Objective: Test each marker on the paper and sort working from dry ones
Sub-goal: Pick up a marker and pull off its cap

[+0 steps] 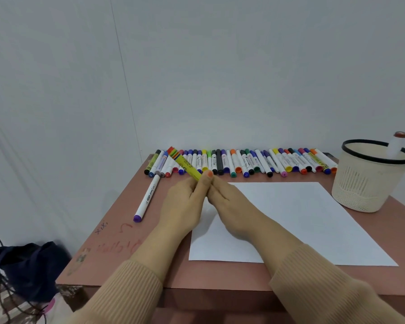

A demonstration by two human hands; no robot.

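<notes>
Both hands meet above the desk's middle. My left hand [185, 204] grips the near end of a yellow marker with a striped orange-and-green far end [185, 163], which points up and left over the marker row. My right hand [227, 202] closes on the same marker's near end, its thumb on top. A blank white sheet of paper [302, 220] lies on the desk under and to the right of my hands. A long row of several capped markers [243, 162] lies along the desk's far edge. One white marker with a purple cap [147, 197] lies apart at the left.
A cream plastic basket with a black rim [365, 183] stands at the far right, one white marker standing inside it. The brown desk [117, 249] has scribbles at the left. A dark bag [31, 267] and cables lie on the floor to the left.
</notes>
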